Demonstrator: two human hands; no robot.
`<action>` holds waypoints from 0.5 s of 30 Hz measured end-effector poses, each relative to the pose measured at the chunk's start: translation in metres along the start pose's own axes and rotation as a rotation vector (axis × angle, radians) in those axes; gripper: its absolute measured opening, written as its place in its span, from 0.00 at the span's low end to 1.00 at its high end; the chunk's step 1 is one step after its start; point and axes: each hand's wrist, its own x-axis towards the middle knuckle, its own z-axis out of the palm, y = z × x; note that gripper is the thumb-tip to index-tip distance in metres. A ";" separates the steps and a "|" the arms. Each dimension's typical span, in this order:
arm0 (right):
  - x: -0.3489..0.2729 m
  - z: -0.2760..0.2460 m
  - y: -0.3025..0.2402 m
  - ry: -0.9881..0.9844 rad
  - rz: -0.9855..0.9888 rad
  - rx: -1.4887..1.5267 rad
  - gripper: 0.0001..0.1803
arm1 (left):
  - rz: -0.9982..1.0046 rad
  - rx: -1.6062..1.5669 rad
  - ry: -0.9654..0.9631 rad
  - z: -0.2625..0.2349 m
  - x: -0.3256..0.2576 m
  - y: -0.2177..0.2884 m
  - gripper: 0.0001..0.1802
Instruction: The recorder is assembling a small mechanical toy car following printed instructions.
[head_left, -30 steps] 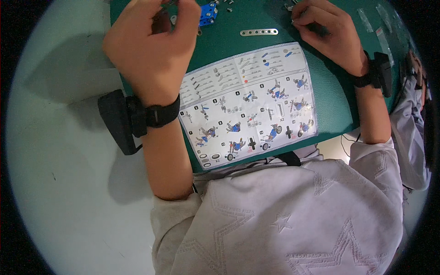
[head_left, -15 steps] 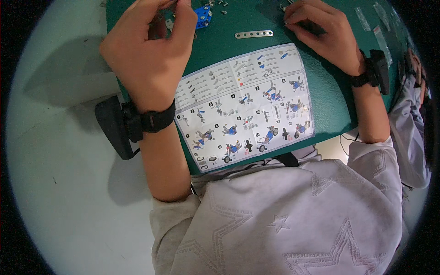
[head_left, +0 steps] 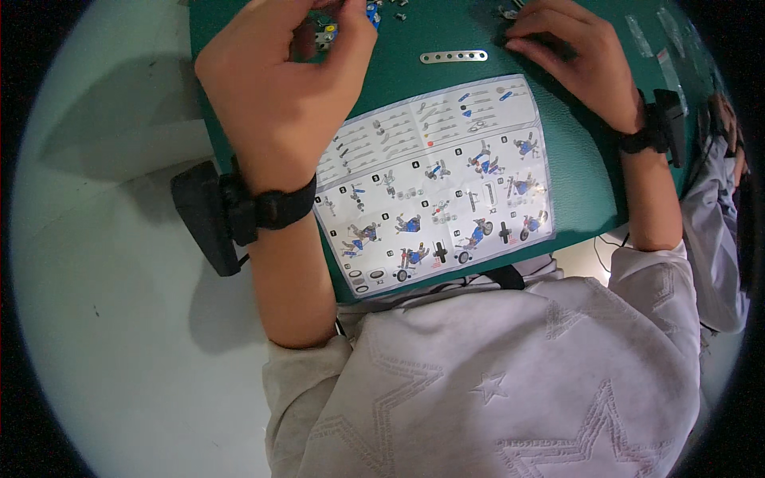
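Observation:
My left hand (head_left: 283, 88) is raised over the top left of the green table (head_left: 590, 199), fingers pinched on a small metal and blue assembly (head_left: 328, 33) at the frame's upper edge. My right hand (head_left: 578, 56) rests palm down at the top right, fingertips on small metal parts (head_left: 508, 12). Whether it grips one is hidden. A flat metal strip with holes (head_left: 454, 56) lies between the two hands. Below it lies a laminated picture instruction sheet (head_left: 434, 187).
Both wrists wear black straps carrying black boxes (head_left: 203, 215) (head_left: 668, 115). Clear plastic bags (head_left: 653, 44) lie at the table's right side. A pale floor (head_left: 103, 319) spreads to the left. My grey sweater (head_left: 510, 382) fills the lower frame.
My left hand has shifted slightly up and toward the top edge with the small assembly. The right hand stays on the parts at the top right.

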 end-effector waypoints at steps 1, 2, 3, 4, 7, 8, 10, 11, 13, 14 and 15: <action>0.000 0.000 0.000 0.001 0.000 0.000 0.06 | 0.001 0.000 0.000 0.000 0.000 -0.001 0.06; 0.000 0.000 0.000 0.017 -0.013 -0.029 0.07 | 0.019 0.020 -0.031 0.000 -0.002 -0.002 0.07; 0.002 -0.001 0.001 0.035 -0.029 -0.064 0.07 | 0.042 0.038 -0.057 0.002 -0.001 -0.004 0.09; 0.000 -0.002 0.004 0.041 -0.032 -0.070 0.07 | 0.049 0.039 -0.052 0.005 0.001 -0.007 0.09; -0.006 0.001 0.013 -0.027 -0.073 -0.054 0.08 | 0.368 0.014 -0.021 0.023 -0.001 -0.014 0.07; -0.007 0.002 0.014 -0.018 -0.081 -0.060 0.08 | 0.378 0.019 -0.013 0.027 -0.005 -0.011 0.07; -0.006 0.003 0.012 -0.001 -0.088 -0.039 0.07 | 0.295 0.252 -0.152 0.027 -0.007 0.000 0.08; -0.004 0.004 0.011 0.018 -0.082 -0.007 0.09 | 0.274 0.263 -0.180 0.031 -0.009 -0.004 0.11; -0.006 0.004 0.012 0.009 -0.082 -0.025 0.09 | 0.245 0.238 -0.202 0.033 -0.010 0.000 0.12; -0.006 0.004 0.012 -0.008 -0.081 -0.039 0.09 | 0.208 0.211 -0.225 0.031 -0.011 0.003 0.13; -0.007 0.003 0.011 0.005 -0.081 -0.042 0.09 | 0.184 0.166 -0.265 0.023 -0.008 0.008 0.16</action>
